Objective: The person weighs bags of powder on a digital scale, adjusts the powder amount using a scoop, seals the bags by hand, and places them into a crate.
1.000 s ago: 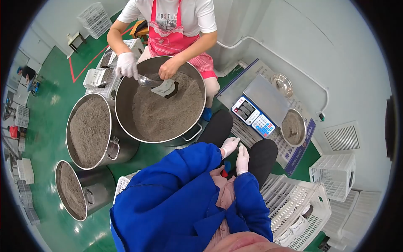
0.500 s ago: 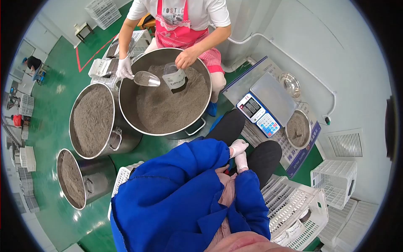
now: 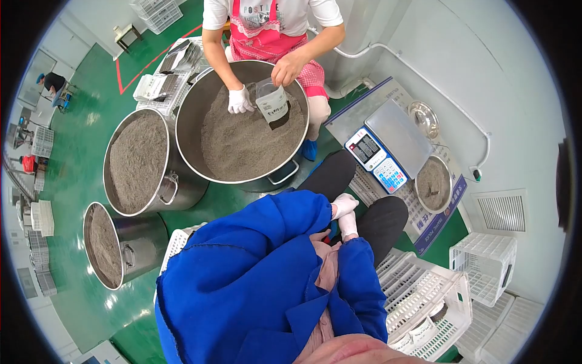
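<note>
My left hand (image 3: 344, 205) and my right hand (image 3: 348, 225), both in white gloves, rest folded together between my knees. Their fingers are closed, and no object shows in them. Across from me, a co-worker's gloved hand (image 3: 240, 100) reaches into grey-brown powder (image 3: 242, 148) in a large steel pot (image 3: 179, 142); the scoop is not visible now. The co-worker's other hand (image 3: 288, 68) holds a labelled clear pouch (image 3: 273, 107) upright over the powder, with dark contents at its bottom. Nearest my hands on the right is a digital scale (image 3: 377, 159).
Two more steel pots of powder, a middle one (image 3: 136, 161) and a smaller one (image 3: 104, 246), stand at left. Beside the scale are a steel bowl of powder (image 3: 434, 184) and a shiny metal dish (image 3: 423, 119). White crates (image 3: 483, 262) stand at right.
The co-worker's gloved hand has moved from the pot's left rim down into the powder, and the scoop has gone from sight. My hands stay folded; the view has shifted slightly.
</note>
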`<state>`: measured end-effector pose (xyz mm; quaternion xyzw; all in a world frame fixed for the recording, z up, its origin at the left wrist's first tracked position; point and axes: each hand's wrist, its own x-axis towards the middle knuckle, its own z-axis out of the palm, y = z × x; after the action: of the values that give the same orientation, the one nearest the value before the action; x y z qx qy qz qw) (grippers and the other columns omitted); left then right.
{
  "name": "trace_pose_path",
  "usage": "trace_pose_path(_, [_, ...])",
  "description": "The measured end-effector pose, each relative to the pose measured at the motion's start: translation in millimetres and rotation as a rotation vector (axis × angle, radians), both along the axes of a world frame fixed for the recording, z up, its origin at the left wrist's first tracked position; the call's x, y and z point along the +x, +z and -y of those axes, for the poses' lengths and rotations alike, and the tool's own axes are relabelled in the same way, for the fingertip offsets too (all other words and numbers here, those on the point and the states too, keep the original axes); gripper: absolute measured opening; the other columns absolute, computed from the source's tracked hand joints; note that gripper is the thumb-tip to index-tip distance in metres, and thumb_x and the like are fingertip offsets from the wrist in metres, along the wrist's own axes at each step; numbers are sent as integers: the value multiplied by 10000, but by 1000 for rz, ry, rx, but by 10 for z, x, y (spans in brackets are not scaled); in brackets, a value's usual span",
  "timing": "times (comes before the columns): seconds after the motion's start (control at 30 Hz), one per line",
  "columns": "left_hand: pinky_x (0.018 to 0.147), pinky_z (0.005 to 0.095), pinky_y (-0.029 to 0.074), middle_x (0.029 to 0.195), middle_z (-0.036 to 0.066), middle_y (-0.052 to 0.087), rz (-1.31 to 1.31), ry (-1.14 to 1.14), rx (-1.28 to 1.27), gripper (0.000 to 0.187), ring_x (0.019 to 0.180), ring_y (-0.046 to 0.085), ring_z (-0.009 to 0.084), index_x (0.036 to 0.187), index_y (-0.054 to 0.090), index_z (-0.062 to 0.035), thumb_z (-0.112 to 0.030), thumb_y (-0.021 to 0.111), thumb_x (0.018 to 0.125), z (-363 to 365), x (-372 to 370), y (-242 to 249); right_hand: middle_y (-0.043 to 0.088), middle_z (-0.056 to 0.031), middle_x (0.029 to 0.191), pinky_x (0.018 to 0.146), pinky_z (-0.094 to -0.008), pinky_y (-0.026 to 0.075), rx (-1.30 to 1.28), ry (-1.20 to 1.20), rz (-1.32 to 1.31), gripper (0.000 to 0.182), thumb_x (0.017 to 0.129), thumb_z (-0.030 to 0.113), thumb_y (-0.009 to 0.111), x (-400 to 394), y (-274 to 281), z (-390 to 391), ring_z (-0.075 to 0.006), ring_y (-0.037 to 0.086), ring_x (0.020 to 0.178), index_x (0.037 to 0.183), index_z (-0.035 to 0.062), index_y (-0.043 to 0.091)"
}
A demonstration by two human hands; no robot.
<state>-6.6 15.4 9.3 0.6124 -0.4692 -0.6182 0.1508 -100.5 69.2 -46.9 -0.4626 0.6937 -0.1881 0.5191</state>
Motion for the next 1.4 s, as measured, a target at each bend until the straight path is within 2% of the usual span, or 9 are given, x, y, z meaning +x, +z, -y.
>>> trace_pose_path(0.4, [981,391,482,1122,196,706,-17,-43,-40,380,1101,655,342,1078,739,-39,-334,600,883,8,-15,-131,707,-224,1078,856,-468,515,40,-37,-63,428,948,395,488,116,493,-10,-388,660,1060,1100,63,711])
trace_pose_path(0.53, [971,351,479,1154,206,700,-75,-61,-22,402,1093,665,297,1142,706,16,-288,610,897,33,-33,-239,697,-234,1088,869,-481,508,-38,-43,-74,358,949,320,495,77,271,-39,-398,647,1074,1116,82,703])
trace_pose_path(0.57, [964,345,481,1149,208,701,-100,-39,-8,397,1081,669,291,1137,705,24,-277,613,896,32,-25,-231,714,-217,1059,848,-425,517,-46,11,-147,335,936,297,555,84,321,-18,-353,674,1043,1097,46,709])
trace_pose_path(0.63, [943,344,486,1123,204,707,-142,-7,26,391,1046,673,276,1137,696,41,-258,618,897,24,-34,-205,696,-233,1091,868,-480,512,-43,13,-170,358,944,319,499,103,433,-40,-399,647,1071,1115,78,701])
trace_pose_path(1.03, [908,335,481,1079,169,707,-224,17,109,377,996,654,238,1118,689,59,-245,610,908,42,-68,-392,696,-222,1105,887,-461,516,-62,142,-220,312,938,260,521,41,178,5,-388,654,1067,1107,71,702])
trace_pose_path(1.2, [939,348,478,1154,180,682,-253,-5,111,437,1046,642,253,1212,638,60,-266,609,921,58,-57,-473,681,-231,1146,915,-432,507,43,67,-168,336,939,251,525,111,565,13,-382,640,1102,1183,72,671])
trace_pose_path(1.3, [993,359,459,1280,203,620,-188,191,-26,525,1157,603,277,1313,564,55,-315,605,943,13,-100,-407,643,-243,1227,965,-416,486,-150,-234,9,361,945,204,528,186,772,-57,-366,616,1158,1262,53,617])
trace_pose_path(1.37, [1083,358,385,1406,204,535,-204,274,23,633,1303,507,282,1404,477,41,-411,576,972,80,-104,-417,597,-239,1299,1008,-383,467,-572,-426,-166,397,939,115,576,97,665,-61,-342,598,1194,1315,-10,553])
trace_pose_path(1.4, [1094,356,371,1413,195,532,-203,237,21,642,1317,495,280,1415,465,38,-417,570,974,99,-81,-470,611,-161,1289,993,-321,467,-673,-511,-86,407,949,42,569,9,908,-11,-219,616,1130,1350,-12,523])
